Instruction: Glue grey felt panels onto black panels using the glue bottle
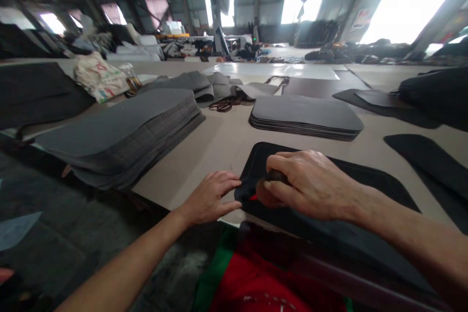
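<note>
A black flat panel (369, 175) with rounded corners lies at the table's front edge. My right hand (310, 183) is closed around a brown, rounded hand tool (268, 192), pressed to the panel near its left end. Most of that tool is hidden by the fingers, so its exact kind cannot be made out. A small bright red spot (253, 197) shows just left of it. My left hand (214, 195) rests with fingers apart, their tips at the panel's left edge, holding nothing.
Behind the panel stands a stack of grey rounded sheets (307, 112); a taller stack (120, 122) overhangs the table edge on the left. Grey offcuts (204, 85), a printed cloth bag (98, 78) and dark pieces (431, 165) lie around on the table (219, 148).
</note>
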The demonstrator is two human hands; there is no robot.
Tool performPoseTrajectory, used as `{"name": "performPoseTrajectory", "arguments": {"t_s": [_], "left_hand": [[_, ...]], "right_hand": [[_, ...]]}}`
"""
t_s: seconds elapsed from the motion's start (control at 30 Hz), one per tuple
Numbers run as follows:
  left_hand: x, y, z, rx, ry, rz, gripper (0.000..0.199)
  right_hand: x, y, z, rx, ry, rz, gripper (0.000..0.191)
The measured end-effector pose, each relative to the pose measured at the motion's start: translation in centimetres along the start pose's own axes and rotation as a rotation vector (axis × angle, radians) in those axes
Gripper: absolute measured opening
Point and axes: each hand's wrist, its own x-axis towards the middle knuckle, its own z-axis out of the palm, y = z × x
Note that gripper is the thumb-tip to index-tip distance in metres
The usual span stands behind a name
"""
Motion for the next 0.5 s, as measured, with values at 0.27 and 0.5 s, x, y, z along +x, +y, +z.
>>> {"name": "performPoseTrajectory", "arguments": {"t_s": [0.27, 0.5], "left_hand": [[-0.07, -0.13, 0.11, 0.004, 0.001, 0.005, 0.047], [0.01, -0.1, -0.01, 0.0, -0.004, -0.001, 0.045]], "right_hand": [[0.4, -0.55, 0.07, -0.012, 0.003, -0.026, 0.014], [0.99, -0.74, 0.43, -0.029, 0.018, -0.068, 0.013]]}}
